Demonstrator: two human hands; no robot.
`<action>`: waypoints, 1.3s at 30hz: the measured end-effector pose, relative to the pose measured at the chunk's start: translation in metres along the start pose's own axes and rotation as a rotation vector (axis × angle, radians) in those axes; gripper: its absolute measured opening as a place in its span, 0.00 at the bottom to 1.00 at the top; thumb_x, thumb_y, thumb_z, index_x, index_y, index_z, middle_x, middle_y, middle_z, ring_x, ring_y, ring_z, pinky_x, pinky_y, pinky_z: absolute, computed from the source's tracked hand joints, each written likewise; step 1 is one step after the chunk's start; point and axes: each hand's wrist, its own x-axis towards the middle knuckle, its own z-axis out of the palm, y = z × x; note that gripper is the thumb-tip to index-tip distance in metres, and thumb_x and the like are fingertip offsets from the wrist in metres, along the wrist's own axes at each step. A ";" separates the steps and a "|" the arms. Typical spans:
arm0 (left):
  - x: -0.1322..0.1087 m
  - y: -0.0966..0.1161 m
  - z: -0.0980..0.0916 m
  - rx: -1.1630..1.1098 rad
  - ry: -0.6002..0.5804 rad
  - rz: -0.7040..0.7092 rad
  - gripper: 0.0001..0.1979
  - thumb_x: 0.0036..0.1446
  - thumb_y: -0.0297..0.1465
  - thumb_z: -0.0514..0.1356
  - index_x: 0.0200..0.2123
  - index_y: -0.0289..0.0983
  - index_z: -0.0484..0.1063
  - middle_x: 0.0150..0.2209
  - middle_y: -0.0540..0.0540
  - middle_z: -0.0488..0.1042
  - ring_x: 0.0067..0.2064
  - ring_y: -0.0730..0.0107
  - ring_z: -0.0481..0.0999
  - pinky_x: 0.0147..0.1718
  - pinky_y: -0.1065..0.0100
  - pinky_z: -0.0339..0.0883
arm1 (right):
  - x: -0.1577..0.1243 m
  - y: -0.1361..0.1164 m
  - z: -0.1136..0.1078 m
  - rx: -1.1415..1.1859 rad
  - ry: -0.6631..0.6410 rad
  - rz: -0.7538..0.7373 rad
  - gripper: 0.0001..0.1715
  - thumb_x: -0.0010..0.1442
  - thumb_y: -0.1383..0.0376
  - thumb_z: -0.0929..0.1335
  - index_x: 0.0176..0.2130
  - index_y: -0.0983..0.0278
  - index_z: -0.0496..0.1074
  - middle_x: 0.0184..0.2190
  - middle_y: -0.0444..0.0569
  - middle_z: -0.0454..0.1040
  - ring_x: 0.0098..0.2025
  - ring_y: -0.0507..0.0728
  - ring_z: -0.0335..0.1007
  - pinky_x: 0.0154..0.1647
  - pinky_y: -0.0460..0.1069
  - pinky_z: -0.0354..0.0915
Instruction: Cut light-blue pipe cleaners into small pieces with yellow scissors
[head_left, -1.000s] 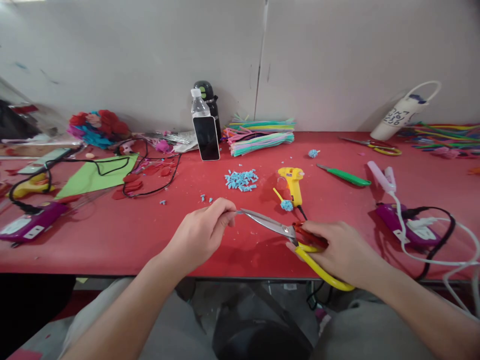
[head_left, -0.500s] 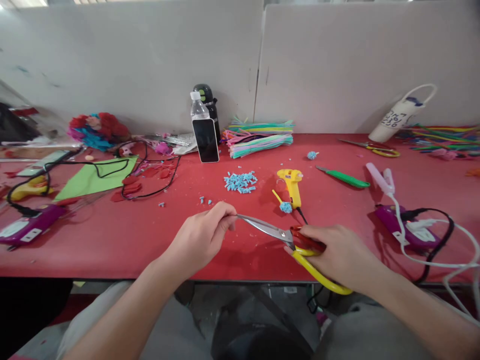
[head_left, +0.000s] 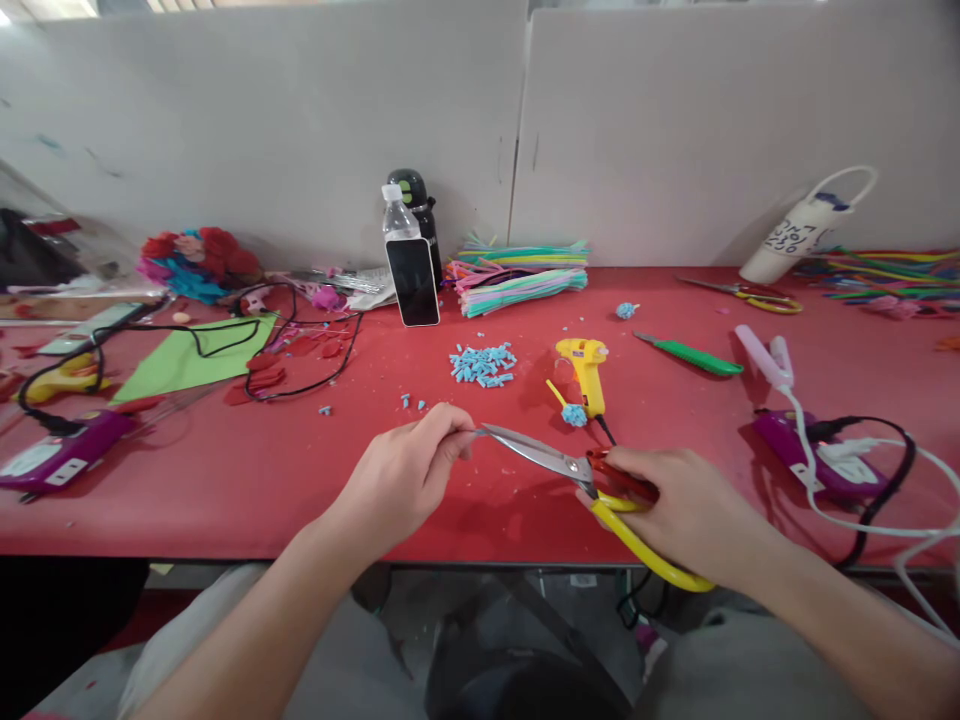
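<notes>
My right hand (head_left: 675, 505) is wrapped round the handles of a pair of scissors (head_left: 544, 456) with red and yellow grips. The blades point left and look nearly closed. Just beyond their tips, my left hand (head_left: 416, 465) is closed in a pinch; a thin greyish end shows at the fingertips, too small to name. Beyond the hands lies a heap of short light-blue pieces (head_left: 484, 366), with a few strays to its left. A yellow glue gun (head_left: 585, 372) lies to the right of the heap, beside a fuzzy blue ball (head_left: 574, 415) with a yellow stem.
Bundles of pipe cleaners (head_left: 521, 285) lie at the back, beside a phone (head_left: 414, 282) leaning on bottles. On the right are a green-handled tool (head_left: 697, 357), a second pair of scissors (head_left: 750, 294) and a purple power strip (head_left: 817, 455) with cables. Green paper (head_left: 187, 360) lies left.
The scissors and my right hand have shifted slightly right, and a small gap now shows between the blade tips and my left fingertips. My left hand has barely moved.
</notes>
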 end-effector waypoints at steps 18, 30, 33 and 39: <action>0.000 0.001 0.000 0.035 0.017 0.024 0.06 0.68 0.31 0.49 0.39 0.40 0.64 0.30 0.54 0.74 0.28 0.76 0.73 0.28 0.74 0.60 | 0.002 0.002 0.003 -0.012 -0.004 -0.010 0.15 0.57 0.54 0.68 0.26 0.58 0.63 0.20 0.41 0.68 0.21 0.53 0.57 0.23 0.46 0.47; 0.000 0.005 -0.002 0.029 0.007 -0.005 0.08 0.69 0.31 0.48 0.38 0.39 0.64 0.28 0.53 0.72 0.27 0.76 0.71 0.28 0.73 0.60 | -0.001 0.000 -0.001 0.078 0.006 -0.029 0.15 0.56 0.55 0.69 0.27 0.58 0.62 0.19 0.39 0.62 0.21 0.51 0.51 0.23 0.45 0.48; 0.000 0.006 -0.003 0.029 0.001 -0.013 0.08 0.69 0.31 0.48 0.37 0.39 0.64 0.28 0.53 0.72 0.27 0.75 0.70 0.28 0.73 0.59 | 0.000 0.000 -0.001 0.054 0.007 -0.039 0.10 0.56 0.58 0.69 0.28 0.58 0.64 0.19 0.40 0.63 0.20 0.52 0.52 0.23 0.45 0.48; 0.000 0.007 -0.003 0.034 -0.008 -0.027 0.08 0.69 0.31 0.48 0.37 0.39 0.64 0.28 0.53 0.71 0.27 0.76 0.69 0.28 0.73 0.58 | 0.001 -0.001 -0.001 0.005 0.002 -0.031 0.09 0.56 0.57 0.68 0.28 0.58 0.66 0.21 0.43 0.70 0.22 0.53 0.60 0.23 0.46 0.48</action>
